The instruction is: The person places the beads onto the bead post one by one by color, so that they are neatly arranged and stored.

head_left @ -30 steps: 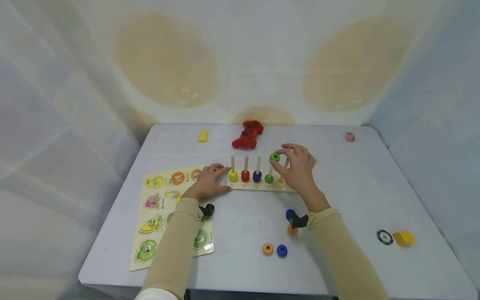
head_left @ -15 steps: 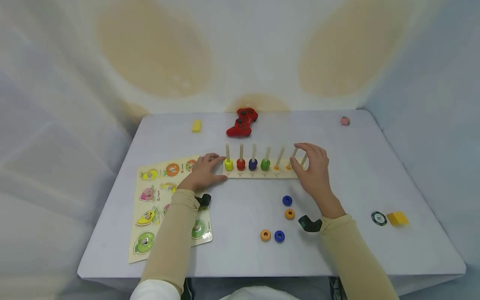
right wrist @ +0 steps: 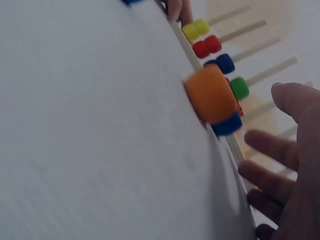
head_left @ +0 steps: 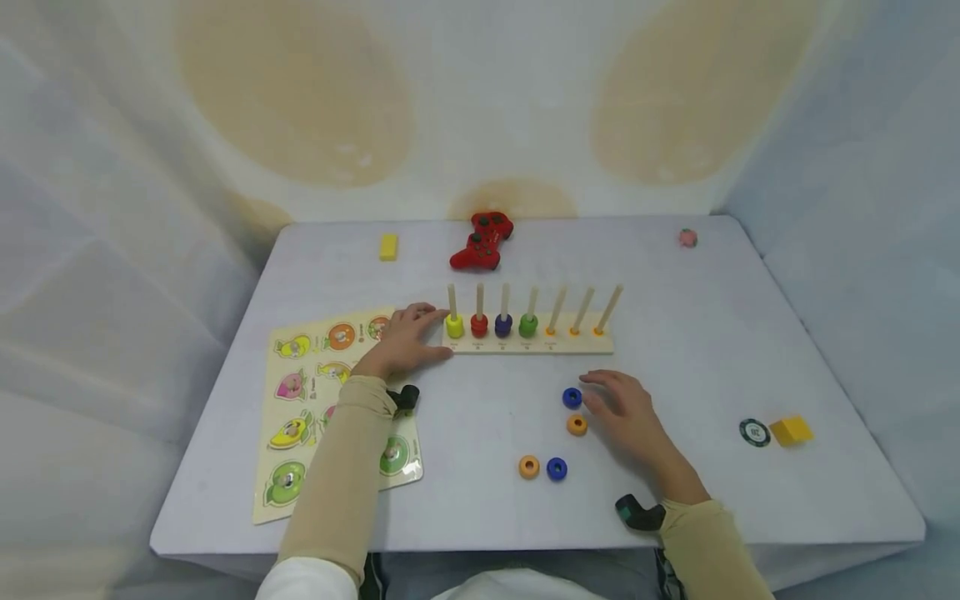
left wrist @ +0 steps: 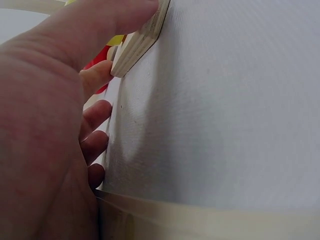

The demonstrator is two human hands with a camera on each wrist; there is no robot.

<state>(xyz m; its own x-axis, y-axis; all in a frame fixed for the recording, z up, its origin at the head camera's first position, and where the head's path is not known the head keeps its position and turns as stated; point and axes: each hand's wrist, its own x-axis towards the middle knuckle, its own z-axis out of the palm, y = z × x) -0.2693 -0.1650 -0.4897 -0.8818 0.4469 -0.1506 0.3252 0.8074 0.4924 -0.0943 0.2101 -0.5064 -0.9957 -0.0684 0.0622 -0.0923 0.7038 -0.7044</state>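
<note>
Right hand (head_left: 626,408) now by orange ring (head_left: 577,425)

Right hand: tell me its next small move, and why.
Probably close the right hand on the blue ring or the orange ring: its open fingers lie just beside both. The peg board has three bare pegs, and the left hand steadies its end.

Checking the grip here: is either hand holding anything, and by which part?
Left hand steadies the peg board at its left end. Right hand holds nothing, open beside the rings.
</note>
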